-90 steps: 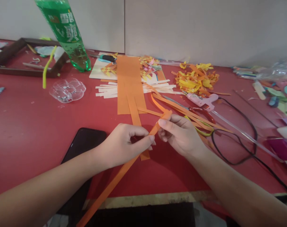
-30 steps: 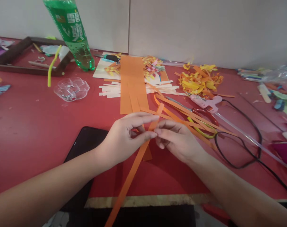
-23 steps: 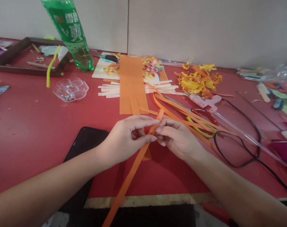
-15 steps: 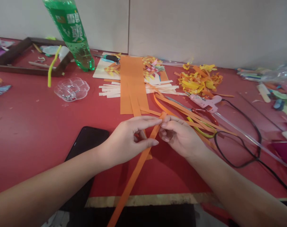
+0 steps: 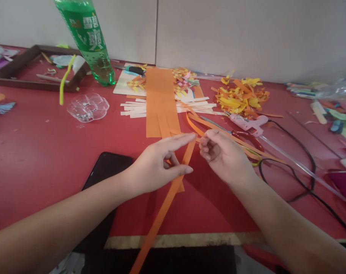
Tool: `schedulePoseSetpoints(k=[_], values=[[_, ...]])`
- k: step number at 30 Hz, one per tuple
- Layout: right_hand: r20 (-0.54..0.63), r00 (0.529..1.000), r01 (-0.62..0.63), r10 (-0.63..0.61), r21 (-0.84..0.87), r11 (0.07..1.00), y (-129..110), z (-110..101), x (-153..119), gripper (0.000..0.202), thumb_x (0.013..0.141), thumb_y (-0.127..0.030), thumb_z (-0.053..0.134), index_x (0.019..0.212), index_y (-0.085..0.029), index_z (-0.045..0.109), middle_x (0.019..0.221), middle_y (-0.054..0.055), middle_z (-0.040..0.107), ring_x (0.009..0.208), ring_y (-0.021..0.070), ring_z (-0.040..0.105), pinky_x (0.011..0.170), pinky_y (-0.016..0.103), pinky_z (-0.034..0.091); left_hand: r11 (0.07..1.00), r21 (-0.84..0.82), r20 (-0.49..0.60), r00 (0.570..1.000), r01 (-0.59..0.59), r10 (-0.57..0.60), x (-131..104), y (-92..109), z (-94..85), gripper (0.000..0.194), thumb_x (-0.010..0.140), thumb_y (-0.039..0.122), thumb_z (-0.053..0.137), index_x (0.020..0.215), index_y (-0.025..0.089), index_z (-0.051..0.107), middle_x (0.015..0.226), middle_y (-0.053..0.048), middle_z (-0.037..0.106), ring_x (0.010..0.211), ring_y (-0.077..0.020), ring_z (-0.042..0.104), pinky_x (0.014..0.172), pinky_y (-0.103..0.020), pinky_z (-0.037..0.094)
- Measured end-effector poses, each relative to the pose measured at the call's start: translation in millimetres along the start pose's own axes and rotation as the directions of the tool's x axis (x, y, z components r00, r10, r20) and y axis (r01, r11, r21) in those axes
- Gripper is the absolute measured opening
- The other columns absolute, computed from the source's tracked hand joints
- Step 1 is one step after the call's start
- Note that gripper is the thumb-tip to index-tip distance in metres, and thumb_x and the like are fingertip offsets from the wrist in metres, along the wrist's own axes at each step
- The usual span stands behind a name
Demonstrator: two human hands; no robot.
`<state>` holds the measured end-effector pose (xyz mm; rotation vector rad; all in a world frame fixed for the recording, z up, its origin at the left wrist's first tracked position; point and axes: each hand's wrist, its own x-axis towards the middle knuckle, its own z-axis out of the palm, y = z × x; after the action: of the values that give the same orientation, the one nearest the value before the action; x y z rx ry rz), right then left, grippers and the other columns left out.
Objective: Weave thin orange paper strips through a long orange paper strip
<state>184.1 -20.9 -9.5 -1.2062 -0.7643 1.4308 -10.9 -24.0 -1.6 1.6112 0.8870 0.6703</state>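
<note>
My left hand (image 5: pixel 158 163) is closed on a long orange paper strip (image 5: pixel 167 199), which runs between its fingers and thumb. The strip's upper end is at my left fingertips, and its lower part slants over the table's front edge. Just to the right, my right hand (image 5: pixel 222 154) is curled with its fingers drawn in, a small gap from the strip. Whether it pinches anything is hidden. Beyond both hands lies a wide orange paper sheet (image 5: pixel 163 91), with narrower orange strips on and beside it. A curved orange strip (image 5: pixel 194 123) passes close behind my right fingers.
A black phone (image 5: pixel 108 169) lies by my left forearm. A green bottle (image 5: pixel 90 38), clear bead dish (image 5: pixel 88 107) and brown frame (image 5: pixel 17 81) stand at left. To the right are paper scraps (image 5: pixel 244 99), a pink glue gun (image 5: pixel 248 122) with black cord, and scissors (image 5: pixel 254 141).
My right hand has let go of the orange strip's upper end and moved slightly right. My left hand stays almost in place with the strip.
</note>
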Motion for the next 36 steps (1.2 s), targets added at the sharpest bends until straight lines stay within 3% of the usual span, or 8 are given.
schedulePoseSetpoints(k=[3, 6, 10, 15, 18, 21, 30, 36], values=[[0.151, 0.988, 0.07, -0.041, -0.191, 0.979, 3.3, 3.2, -7.3, 0.024, 0.075, -0.041, 0.076, 0.079, -0.021, 0.065, 0.066, -0.002, 0.059, 0.052, 0.0097, 0.049, 0.044, 0.023, 0.036, 0.993, -0.114, -0.047, 0.999, 0.012, -0.017, 0.2, 1.6, -0.4, 0.073, 0.082, 0.026, 0.072, 0.149, 0.028, 0.042, 0.156, -0.012, 0.04, 0.083, -0.0106, 0.068, 0.074, -0.023, 0.058], [0.28, 0.956, 0.196, -0.083, -0.404, 0.893, 8.1, 5.4, -13.9, 0.026, 0.079, -0.039, 0.075, 0.069, -0.019, 0.061, 0.059, -0.004, 0.051, 0.048, 0.0082, 0.042, 0.045, 0.024, 0.032, 0.983, -0.181, -0.04, 0.998, 0.04, -0.048, -2.2, 3.8, 0.8, 0.08, 0.082, 0.027, 0.073, 0.153, 0.027, 0.034, 0.154, -0.014, 0.043, 0.097, -0.0164, 0.07, 0.089, -0.029, 0.058], [0.234, 0.964, 0.211, -0.123, -0.399, 0.892, 8.9, 0.0, -13.6, 0.026, 0.086, -0.036, 0.067, 0.067, -0.021, 0.057, 0.056, -0.005, 0.045, 0.047, 0.0085, 0.037, 0.045, 0.025, 0.028, 0.973, -0.229, -0.054, 0.998, 0.013, -0.026, -3.9, 2.5, 2.3, 0.073, 0.085, 0.028, 0.07, 0.15, 0.029, 0.039, 0.144, -0.011, 0.054, 0.109, -0.0211, 0.067, 0.092, -0.033, 0.058], [0.333, 0.933, 0.286, -0.135, -0.462, 0.839, 1.0, -3.6, -15.1, 0.024, 0.081, -0.022, 0.062, 0.059, -0.02, 0.054, 0.059, -0.002, 0.052, 0.056, 0.0123, 0.047, 0.055, 0.028, 0.035, 0.936, -0.351, -0.234, 0.967, 0.013, -0.101, 1.5, -1.8, -1.2, 0.054, 0.081, 0.033, 0.075, 0.132, 0.025, 0.057, 0.121, -0.008, 0.065, 0.088, -0.0149, 0.069, 0.074, -0.025, 0.06], [0.422, 0.898, 0.347, -0.125, -0.505, 0.791, -1.9, -0.6, -18.5, 0.024, 0.079, -0.02, 0.06, 0.056, -0.02, 0.052, 0.055, -0.003, 0.049, 0.055, 0.012, 0.044, 0.054, 0.028, 0.033, 0.88, -0.472, -0.235, 0.954, 0.056, -0.187, 4.1, -2.2, -3.1, 0.027, 0.08, 0.035, 0.076, 0.098, 0.017, 0.066, 0.086, -0.001, 0.067, 0.074, -0.0112, 0.066, 0.065, -0.021, 0.058], [0.431, 0.893, 0.359, -0.126, -0.516, 0.778, -2.0, 1.3, -19.4, 0.024, 0.081, -0.02, 0.06, 0.058, -0.02, 0.051, 0.056, -0.003, 0.048, 0.054, 0.0114, 0.042, 0.052, 0.027, 0.031, 0.864, -0.5, -0.227, 0.954, 0.058, -0.195, 4.0, -2.2, -3.8, 0.018, 0.082, 0.032, 0.075, 0.085, 0.017, 0.064, 0.071, 0.003, 0.063, 0.063, -0.0079, 0.062, 0.061, -0.019, 0.054], [0.337, 0.908, 0.378, -0.25, -0.398, 0.836, 2.0, 2.2, -18.4, 0.009, 0.083, -0.026, 0.068, 0.076, -0.022, 0.064, 0.069, -0.001, 0.059, 0.058, 0.0118, 0.049, 0.052, 0.026, 0.038, 0.927, -0.328, -0.082, 0.972, 0.184, -0.222, 1.3, 1.0, -4.1, 0.02, 0.076, 0.034, 0.079, 0.085, 0.017, 0.074, 0.078, -0.001, 0.073, 0.071, -0.0125, 0.066, 0.068, -0.024, 0.055], [0.387, 0.889, 0.386, -0.245, -0.346, 0.855, 2.9, 3.1, -20.6, 0.007, 0.083, -0.019, 0.067, 0.076, -0.021, 0.067, 0.069, -0.001, 0.061, 0.056, 0.0102, 0.049, 0.05, 0.025, 0.038, 0.906, -0.334, -0.014, 0.959, 0.261, -0.282, 1.7, 3.3, -2.7, 0.016, 0.071, 0.025, 0.081, 0.08, 0.017, 0.071, 0.073, 0.001, 0.071, 0.067, -0.01, 0.064, 0.063, -0.021, 0.052]])
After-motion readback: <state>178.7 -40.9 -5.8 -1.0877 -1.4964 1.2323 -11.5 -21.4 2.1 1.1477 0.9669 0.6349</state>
